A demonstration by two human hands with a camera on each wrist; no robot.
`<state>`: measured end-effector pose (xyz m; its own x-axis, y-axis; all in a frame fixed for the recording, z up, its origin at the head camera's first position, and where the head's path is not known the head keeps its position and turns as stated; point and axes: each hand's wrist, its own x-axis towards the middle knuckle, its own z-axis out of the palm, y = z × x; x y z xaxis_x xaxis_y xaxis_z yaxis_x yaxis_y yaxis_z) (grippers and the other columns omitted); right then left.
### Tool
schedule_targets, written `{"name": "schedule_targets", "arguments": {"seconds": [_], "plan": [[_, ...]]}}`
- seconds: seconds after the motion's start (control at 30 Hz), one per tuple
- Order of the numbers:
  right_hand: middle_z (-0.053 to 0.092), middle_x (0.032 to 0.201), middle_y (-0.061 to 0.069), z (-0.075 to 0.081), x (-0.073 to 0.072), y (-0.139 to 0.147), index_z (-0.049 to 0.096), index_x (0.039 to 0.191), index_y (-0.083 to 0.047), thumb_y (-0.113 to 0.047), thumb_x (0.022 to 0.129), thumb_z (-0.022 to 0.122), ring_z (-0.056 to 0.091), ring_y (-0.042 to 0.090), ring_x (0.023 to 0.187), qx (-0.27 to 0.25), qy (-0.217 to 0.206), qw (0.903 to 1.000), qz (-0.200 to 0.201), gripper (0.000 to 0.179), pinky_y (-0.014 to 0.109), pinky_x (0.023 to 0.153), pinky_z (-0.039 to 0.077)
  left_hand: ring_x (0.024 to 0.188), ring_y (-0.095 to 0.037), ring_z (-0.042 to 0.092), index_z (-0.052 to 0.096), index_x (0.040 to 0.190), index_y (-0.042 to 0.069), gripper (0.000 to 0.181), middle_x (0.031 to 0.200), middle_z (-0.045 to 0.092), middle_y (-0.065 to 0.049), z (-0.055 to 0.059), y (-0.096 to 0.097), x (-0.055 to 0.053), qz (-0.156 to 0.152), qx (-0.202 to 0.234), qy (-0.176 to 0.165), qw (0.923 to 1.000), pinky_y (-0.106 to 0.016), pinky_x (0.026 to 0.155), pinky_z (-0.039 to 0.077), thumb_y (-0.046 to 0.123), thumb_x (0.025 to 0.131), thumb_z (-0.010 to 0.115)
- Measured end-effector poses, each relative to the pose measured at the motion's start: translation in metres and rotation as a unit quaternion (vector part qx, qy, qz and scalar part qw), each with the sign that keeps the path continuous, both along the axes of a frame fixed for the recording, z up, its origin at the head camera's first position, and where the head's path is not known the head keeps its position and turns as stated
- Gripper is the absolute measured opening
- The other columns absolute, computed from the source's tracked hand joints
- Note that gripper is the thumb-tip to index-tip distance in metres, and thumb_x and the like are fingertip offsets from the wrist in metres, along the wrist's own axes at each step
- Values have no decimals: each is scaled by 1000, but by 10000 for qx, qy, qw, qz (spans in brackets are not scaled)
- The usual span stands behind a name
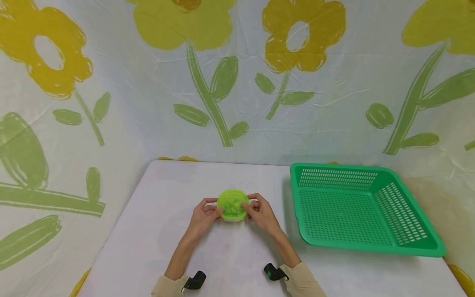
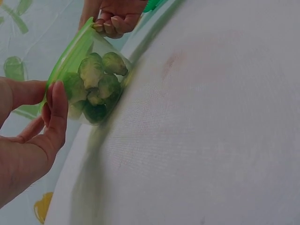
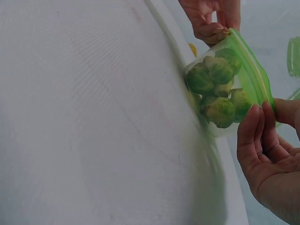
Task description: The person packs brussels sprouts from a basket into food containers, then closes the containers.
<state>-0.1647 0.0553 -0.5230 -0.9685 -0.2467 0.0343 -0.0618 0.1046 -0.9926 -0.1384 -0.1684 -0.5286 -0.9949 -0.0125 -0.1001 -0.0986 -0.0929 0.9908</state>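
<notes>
A small clear food container (image 2: 112, 51) with a bright green lid (image 1: 231, 197) stands on the table in the middle of the head view. Through its see-through walls, several Brussels sprouts (image 3: 218, 70) show in both wrist views. My left hand (image 1: 202, 218) pinches the lid's edge on the left between thumb and fingers. On the opposite side, my right hand (image 1: 264, 215) pinches the lid's rim, its thumb lying over the top. The lid sits on the container; whether it is fully pressed down I cannot tell.
A large green plastic basket (image 1: 371, 248) with perforated walls stands to the right on the white table (image 1: 222, 264). Behind the table and to its left hangs a flower-print cloth (image 1: 156, 90). Black wrist cameras (image 1: 195, 280) sit at both sleeves.
</notes>
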Motion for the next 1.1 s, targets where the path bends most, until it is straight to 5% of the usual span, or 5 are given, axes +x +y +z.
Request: {"name": "schedule_targets", "arguments": {"seconds": [0.43, 0.77, 0.97, 1.1], "plan": [[57, 69, 9, -6, 3, -2, 58, 127, 6, -11, 100, 69, 59, 25, 58, -146, 15, 9997, -195, 34, 27, 56, 52, 76, -17, 70, 57, 133, -6, 45, 92, 67, -12, 0, 3, 3, 157, 23, -70, 9998, -39, 80, 62, -1, 92, 74], [66, 81, 17, -8, 5, 2, 62, 127, 0, -25, 103, 65, 64, 34, 67, 427, 69, 9986, -313, 34, 34, 61, 55, 80, -25, 71, 58, 134, -4, 44, 95, 70, -12, 0, 0, 5, 154, -210, -301, 9992, -36, 80, 61, 11, 96, 74], [65, 97, 24, 7, 12, 4, 61, 127, 4, -12, 106, 59, 63, 48, 78, 543, 415, 9966, -452, 26, 50, 63, 57, 76, -26, 68, 61, 128, -6, 36, 92, 71, -15, 4, -4, 8, 287, -518, 47, 9982, -34, 74, 62, 12, 99, 71], [63, 98, 25, 33, 22, 5, 61, 123, 9, -1, 103, 59, 64, 41, 76, 593, 770, 9942, -462, 22, 43, 61, 58, 75, -24, 67, 62, 127, -7, 33, 94, 69, -21, 11, -9, 9, 286, -645, 229, 9972, -32, 72, 61, 12, 100, 69]]}}
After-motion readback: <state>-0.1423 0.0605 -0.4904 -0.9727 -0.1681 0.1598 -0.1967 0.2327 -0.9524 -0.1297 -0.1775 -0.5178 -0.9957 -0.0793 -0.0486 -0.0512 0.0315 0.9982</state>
